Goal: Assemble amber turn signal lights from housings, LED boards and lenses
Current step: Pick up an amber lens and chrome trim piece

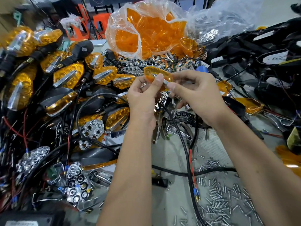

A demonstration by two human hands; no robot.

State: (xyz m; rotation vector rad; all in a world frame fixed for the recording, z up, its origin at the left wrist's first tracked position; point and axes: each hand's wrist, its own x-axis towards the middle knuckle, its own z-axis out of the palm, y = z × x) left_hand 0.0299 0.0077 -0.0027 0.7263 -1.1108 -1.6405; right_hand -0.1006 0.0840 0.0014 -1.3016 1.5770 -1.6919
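An amber lens (157, 75) is held up over the middle of the bench. My left hand (143, 97) pinches its near edge with thumb and fingers. My right hand (193, 93) pinches a small chrome trim piece (166, 82) against the lens from the right. A chrome reflector (163, 97) shows partly below, between the two hands. A black cable (180, 139) with red wire runs down from under my hands to a blue connector (196, 191).
Finished amber lights (68, 75) with black stems pile up at left. A clear bag of amber lenses (146, 31) stands behind. Black housings and wires (260, 51) lie right. Loose screws (219, 198) cover the near right bench; chrome reflectors (76, 185) lie near left.
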